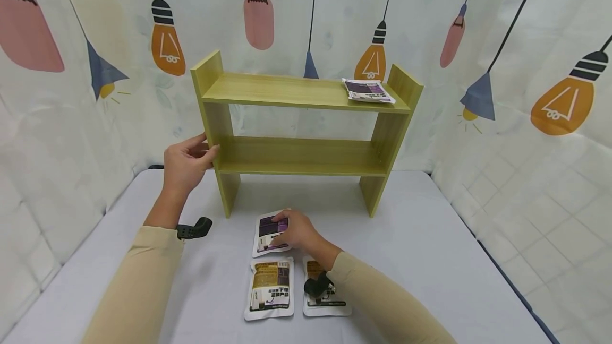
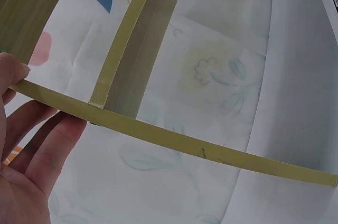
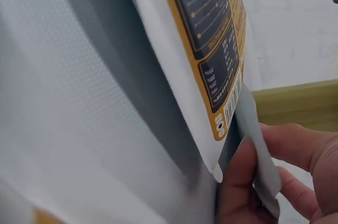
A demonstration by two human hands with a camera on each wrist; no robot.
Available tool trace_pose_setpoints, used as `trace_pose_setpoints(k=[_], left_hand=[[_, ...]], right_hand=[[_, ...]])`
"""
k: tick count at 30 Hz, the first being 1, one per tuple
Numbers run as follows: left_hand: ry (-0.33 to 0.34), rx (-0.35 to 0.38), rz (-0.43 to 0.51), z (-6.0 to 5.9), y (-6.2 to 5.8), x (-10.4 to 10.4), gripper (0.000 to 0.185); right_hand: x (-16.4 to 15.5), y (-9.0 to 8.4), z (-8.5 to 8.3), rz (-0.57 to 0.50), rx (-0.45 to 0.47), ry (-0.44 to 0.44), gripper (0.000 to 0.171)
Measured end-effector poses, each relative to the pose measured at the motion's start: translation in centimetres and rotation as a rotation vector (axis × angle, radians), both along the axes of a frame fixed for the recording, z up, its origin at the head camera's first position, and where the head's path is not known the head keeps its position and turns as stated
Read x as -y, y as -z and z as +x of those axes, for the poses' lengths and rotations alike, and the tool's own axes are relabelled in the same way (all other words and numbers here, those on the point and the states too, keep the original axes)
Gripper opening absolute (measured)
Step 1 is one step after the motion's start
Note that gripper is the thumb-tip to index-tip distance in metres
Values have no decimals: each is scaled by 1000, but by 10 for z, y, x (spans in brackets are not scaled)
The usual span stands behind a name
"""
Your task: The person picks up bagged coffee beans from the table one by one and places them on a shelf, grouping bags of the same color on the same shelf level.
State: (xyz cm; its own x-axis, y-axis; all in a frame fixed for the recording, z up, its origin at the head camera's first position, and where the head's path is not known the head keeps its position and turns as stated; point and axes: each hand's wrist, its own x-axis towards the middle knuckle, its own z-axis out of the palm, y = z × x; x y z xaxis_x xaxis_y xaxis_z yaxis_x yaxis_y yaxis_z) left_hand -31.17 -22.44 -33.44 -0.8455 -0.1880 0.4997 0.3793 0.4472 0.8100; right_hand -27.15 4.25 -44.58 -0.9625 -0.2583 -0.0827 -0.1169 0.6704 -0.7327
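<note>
A yellow-green two-tier wooden shelf (image 1: 306, 155) stands at the back of the table. My left hand (image 1: 206, 147) grips its left side panel at the lower tier; in the left wrist view the thumb (image 2: 13, 71) lies on the panel edge (image 2: 174, 142) and the fingers (image 2: 58, 139) reach behind it. My right hand (image 1: 282, 227) rests on a purple pouch (image 1: 266, 230) lying in front of the shelf. In the right wrist view its fingers (image 3: 296, 147) pinch a thin grey pouch edge (image 3: 259, 150). Another purple pouch (image 1: 368, 91) lies on the top tier at the right.
Two yellow-brown pouches (image 1: 270, 288) (image 1: 327, 301) lie side by side nearer me on the grey table (image 1: 430, 259); the right one is partly under my forearm. A cloth backdrop printed with lamps (image 1: 167, 41) surrounds the table on three sides.
</note>
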Motion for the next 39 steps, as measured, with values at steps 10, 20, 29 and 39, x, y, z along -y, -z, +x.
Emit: trace_pose_setpoints(k=[10,20,29,39], left_hand=[[-1,2,13,1,-1,-1,49],[0,6,17,2,-2,-1,49],[5,7,8,2,-1,-1,50],[11,3,10,3,-2,0,50]], right_hand=[[-2,1,0,-169,81,49,54],[-5,1,-2,-216,113,53,53],[-9,5,-4,-243,127,56,52],[-16,2,-2,-340,154,62,57]])
